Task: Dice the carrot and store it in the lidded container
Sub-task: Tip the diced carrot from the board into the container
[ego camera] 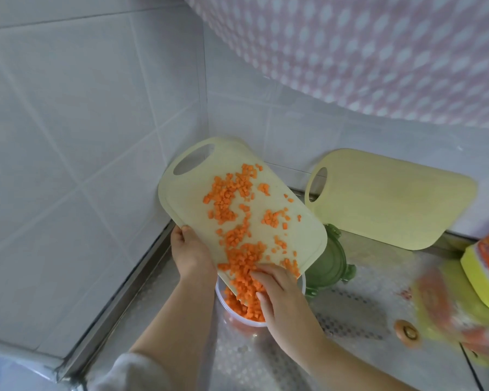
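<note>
the left hand (191,251) grips the left edge of the board (187,193), thumb on top, and holds it tilted, its low end over the container (247,323). the dice (232,221) are strewn over the board, thickest at that low end, and more of them lie inside the clear round container, which stands on the counter (359,303) near the corner. the right hand (278,296) is open, its fingers (259,276) loosely straight and laid on the dice at the board's low edge, above the container's mouth. board and right hand together hide most of the container, so only its left and near rim show. the green lid (332,263) lies flat on the counter just right of the container, its left part hidden behind the board. a second board (393,198) leans on the tiled wall (82,122) further right. a carrot end (407,333) lies on the counter to the right, well apart from the container, and a yellow pack (483,277) sits at the right edge beside some blurred orange and yellow shapes. a pink dotted cloth (378,52) hangs above.
</note>
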Available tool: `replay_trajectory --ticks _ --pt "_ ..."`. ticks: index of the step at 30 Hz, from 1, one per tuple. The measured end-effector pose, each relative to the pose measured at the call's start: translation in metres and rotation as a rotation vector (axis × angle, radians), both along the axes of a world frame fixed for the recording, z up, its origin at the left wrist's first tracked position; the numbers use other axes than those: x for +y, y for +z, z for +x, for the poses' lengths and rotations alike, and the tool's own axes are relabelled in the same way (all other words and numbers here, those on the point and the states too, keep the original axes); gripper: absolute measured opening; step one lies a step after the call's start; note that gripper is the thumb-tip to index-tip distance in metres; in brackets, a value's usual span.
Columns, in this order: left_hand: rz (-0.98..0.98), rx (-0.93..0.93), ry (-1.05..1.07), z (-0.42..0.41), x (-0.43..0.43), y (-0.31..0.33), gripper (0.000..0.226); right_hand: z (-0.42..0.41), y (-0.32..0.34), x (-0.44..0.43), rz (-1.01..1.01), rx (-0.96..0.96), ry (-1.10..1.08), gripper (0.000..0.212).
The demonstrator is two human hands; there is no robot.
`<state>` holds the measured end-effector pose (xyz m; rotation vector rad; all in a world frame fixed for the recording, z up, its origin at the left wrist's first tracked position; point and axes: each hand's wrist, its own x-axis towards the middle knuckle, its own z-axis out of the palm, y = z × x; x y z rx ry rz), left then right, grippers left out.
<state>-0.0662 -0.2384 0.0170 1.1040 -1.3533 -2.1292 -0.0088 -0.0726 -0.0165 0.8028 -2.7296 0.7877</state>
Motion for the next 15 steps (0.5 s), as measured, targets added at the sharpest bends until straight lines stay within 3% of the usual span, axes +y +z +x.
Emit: replay_trajectory --ticks 7,11,15 --pt "0.033 -0.008 -0.003 0.001 0.001 0.002 0.025 -0.065 0.051 0.006 -0.209 0.057 0.029 0.039" --pt "0.066 0.003 -0.004 -0.001 0.0 0.001 0.023 -0.111 0.048 0.013 -0.08 0.045 0.029 0.053" --pt "0.078 0.012 -0.003 -0.003 -0.001 -0.002 0.025 -0.112 0.03 0.003 -0.015 0.041 0.083 0.052"
